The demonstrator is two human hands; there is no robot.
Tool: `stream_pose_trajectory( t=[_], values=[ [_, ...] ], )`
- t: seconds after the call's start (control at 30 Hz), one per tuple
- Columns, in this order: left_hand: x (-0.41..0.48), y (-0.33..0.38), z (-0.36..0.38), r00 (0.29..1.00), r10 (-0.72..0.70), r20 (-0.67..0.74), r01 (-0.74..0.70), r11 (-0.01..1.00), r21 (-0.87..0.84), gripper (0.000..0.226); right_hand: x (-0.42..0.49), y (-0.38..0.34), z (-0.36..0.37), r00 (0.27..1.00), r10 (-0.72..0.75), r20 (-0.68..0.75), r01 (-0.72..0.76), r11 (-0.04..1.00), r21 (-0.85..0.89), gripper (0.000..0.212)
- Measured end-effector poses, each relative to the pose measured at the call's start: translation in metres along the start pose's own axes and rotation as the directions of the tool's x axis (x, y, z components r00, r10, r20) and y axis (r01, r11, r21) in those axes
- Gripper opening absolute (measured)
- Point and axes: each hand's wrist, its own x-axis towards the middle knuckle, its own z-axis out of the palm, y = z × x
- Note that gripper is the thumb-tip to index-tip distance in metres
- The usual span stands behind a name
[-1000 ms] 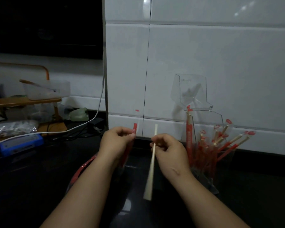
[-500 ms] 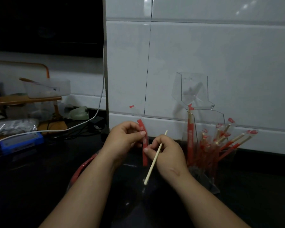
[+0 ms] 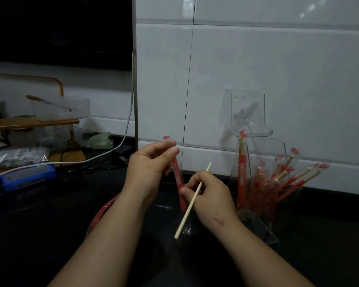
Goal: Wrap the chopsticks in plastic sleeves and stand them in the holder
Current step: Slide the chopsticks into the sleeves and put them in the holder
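Observation:
My left hand (image 3: 149, 164) pinches the top of a red-and-clear plastic sleeve (image 3: 177, 177) between thumb and fingers. The sleeve hangs down toward my right hand (image 3: 207, 193), whose thumb touches its lower part. My right hand also grips a bare wooden chopstick (image 3: 190, 206), slanted from upper right to lower left. To the right stands a clear acrylic holder (image 3: 247, 112) against the white tiled wall. Several wrapped chopsticks (image 3: 278, 179) in red sleeves lean inside it, fanned out to the right.
A dark countertop (image 3: 50, 224) lies under my arms. At the left are a blue box (image 3: 23, 177), a white cable (image 3: 104, 156), a wooden rack with a plastic container (image 3: 60, 108) and a crinkled bag (image 3: 15, 156). A red band (image 3: 106, 208) lies behind my left forearm.
The chopstick has tilted from nearly upright to a slant in my right hand. My hands came together, and the sleeve now hangs between them with my right thumb on it.

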Motion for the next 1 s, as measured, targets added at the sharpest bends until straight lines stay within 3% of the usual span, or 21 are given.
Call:
stream_pose_trajectory(
  t=[0.07, 0.17, 0.27, 0.47, 0.6, 0.73, 1.0],
  values=[
    [-0.001, 0.001, 0.001, 0.999, 0.032, -0.026, -0.031, 0.999, 0.035, 0.014, 0.002, -0.002, 0.000, 0.998, -0.010, -0.069, 0.017, 0.994, 0.104, 0.007],
    [-0.003, 0.003, 0.003, 0.995, 0.093, -0.048, -0.088, 0.991, 0.100, 0.017, 0.002, -0.006, -0.004, 0.987, -0.025, -0.161, 0.069, 0.960, 0.270, 0.028],
    [-0.005, 0.002, 0.002, 0.987, 0.159, -0.024, -0.148, 0.957, 0.250, 0.019, -0.002, -0.015, -0.013, 0.951, -0.159, -0.266, 0.230, 0.938, 0.261, 0.035],
    [-0.006, -0.006, 0.001, 0.924, 0.380, 0.045, -0.334, 0.742, 0.581, 0.017, -0.007, -0.023, -0.012, 0.877, -0.266, -0.400, 0.408, 0.851, 0.329, 0.008],
    [-0.006, -0.009, 0.001, 0.858, 0.499, 0.123, -0.443, 0.598, 0.668, 0.017, -0.010, -0.023, -0.015, 0.867, -0.302, -0.396, 0.444, 0.830, 0.338, 0.007],
    [-0.006, -0.010, 0.001, 0.821, 0.542, 0.183, -0.497, 0.519, 0.695, 0.016, -0.011, -0.022, -0.014, 0.877, -0.322, -0.357, 0.439, 0.838, 0.324, 0.010],
    [-0.006, -0.011, 0.001, 0.818, 0.526, 0.232, -0.509, 0.475, 0.718, 0.020, -0.009, -0.022, -0.010, 0.906, -0.284, -0.315, 0.367, 0.897, 0.245, 0.009]
  ],
)
